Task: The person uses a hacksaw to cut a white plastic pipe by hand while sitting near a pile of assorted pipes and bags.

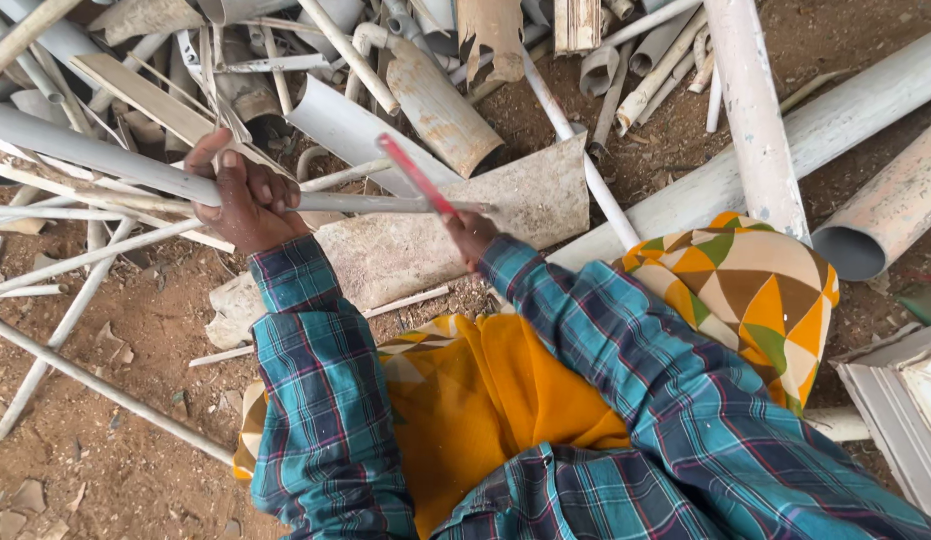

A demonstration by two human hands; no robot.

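Left hand (244, 195) is closed around a long grey plastic pipe (96, 155) lying across the scrap heap. It is judged light, rigid, dusty and brittle, so best gripped close to the working point. Right hand (473, 235) is clenched on a red-handled tool (416, 177) angled over the pipe.

Scrapyard: broken plastic pipes (546, 60), dirt ground (136, 470)
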